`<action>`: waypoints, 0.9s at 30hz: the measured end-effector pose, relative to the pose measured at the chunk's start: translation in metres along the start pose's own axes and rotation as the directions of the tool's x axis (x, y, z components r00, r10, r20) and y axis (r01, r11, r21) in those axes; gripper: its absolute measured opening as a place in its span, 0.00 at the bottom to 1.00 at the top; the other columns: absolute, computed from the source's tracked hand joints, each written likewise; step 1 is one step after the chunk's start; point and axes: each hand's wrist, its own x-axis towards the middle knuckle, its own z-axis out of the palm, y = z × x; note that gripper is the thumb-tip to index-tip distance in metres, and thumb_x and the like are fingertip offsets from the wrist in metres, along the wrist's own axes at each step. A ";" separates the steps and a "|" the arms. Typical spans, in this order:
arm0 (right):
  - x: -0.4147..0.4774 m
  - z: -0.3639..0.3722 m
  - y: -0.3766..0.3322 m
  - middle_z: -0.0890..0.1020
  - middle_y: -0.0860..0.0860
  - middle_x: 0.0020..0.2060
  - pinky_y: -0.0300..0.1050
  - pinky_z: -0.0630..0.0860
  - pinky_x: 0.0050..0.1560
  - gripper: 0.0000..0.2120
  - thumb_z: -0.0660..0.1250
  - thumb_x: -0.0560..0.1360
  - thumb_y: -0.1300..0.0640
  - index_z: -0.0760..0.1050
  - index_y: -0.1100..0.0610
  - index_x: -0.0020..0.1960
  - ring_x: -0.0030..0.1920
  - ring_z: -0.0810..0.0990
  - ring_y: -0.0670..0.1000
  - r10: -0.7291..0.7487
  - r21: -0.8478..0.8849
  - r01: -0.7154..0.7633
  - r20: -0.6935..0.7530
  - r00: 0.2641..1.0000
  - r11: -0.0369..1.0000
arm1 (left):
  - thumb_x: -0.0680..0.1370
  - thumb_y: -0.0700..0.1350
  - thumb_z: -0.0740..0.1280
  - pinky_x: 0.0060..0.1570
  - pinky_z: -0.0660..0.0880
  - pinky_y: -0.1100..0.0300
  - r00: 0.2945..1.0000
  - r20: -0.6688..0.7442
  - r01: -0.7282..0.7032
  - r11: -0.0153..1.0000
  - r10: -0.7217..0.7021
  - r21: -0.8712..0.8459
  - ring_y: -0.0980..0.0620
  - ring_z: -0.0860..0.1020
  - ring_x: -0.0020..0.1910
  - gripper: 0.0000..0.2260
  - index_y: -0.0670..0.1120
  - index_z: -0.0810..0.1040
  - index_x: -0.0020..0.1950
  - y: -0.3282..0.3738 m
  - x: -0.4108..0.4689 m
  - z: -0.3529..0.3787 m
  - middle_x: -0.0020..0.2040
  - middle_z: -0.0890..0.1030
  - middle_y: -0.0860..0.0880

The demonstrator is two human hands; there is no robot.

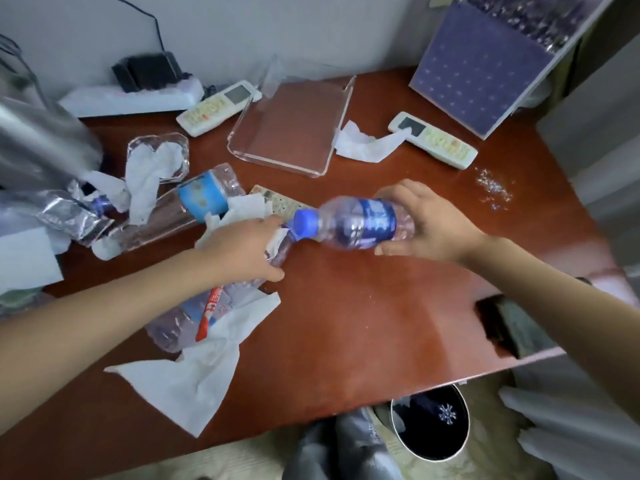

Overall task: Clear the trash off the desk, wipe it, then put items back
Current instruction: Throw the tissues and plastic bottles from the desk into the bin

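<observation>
Left side of desk [346,323] total mess: crumpled tissues [145,181], empty bottles [207,199]. Left hand [242,244] curled round neck end of red-label bottle [207,306], which lies on big tissue [187,382] near front edge. Right hand [429,223] wrapped round blue-label bottle [360,223], sideways above mid-desk, cap pointing left. Bin [426,431] on floor below front edge.

A pair of bare forearms [104,308]

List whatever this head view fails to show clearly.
All in the head view:
Bin: the desk edge hides part of it, and the inside is too dark.
Right remote: buttons too blurred to read.
Silver bag: blurred, cut off by the left edge.
Perforated card: partly behind the blue-label bottle in the right hand.
</observation>
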 end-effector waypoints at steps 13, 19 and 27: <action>0.127 -0.019 0.077 0.56 0.56 0.74 0.60 0.52 0.70 0.43 0.68 0.63 0.32 0.63 0.54 0.71 0.74 0.48 0.58 0.277 -0.070 -0.270 0.353 0.894 0.960 | 0.62 0.52 0.78 0.48 0.68 0.74 0.984 0.155 -0.039 0.961 0.084 -0.275 0.60 0.73 0.53 0.37 0.59 0.65 0.67 -0.010 0.064 -0.074 0.55 0.75 0.61; 0.146 -0.025 0.083 0.73 0.46 0.60 0.46 0.65 0.63 0.40 0.72 0.68 0.47 0.54 0.46 0.73 0.63 0.71 0.51 0.195 0.264 -0.415 0.589 0.784 0.871 | 0.64 0.51 0.78 0.55 0.68 0.66 0.961 0.236 -0.067 0.952 0.142 -0.300 0.60 0.72 0.59 0.39 0.57 0.63 0.70 -0.006 0.084 -0.072 0.61 0.73 0.60; 0.120 -0.015 0.074 0.80 0.45 0.48 0.48 0.76 0.56 0.31 0.76 0.62 0.46 0.67 0.46 0.60 0.48 0.79 0.47 0.239 0.251 -0.404 0.501 0.832 0.880 | 0.61 0.52 0.78 0.56 0.69 0.67 0.958 0.235 -0.065 0.920 0.166 -0.386 0.61 0.73 0.57 0.37 0.62 0.63 0.64 -0.003 0.080 -0.072 0.59 0.74 0.62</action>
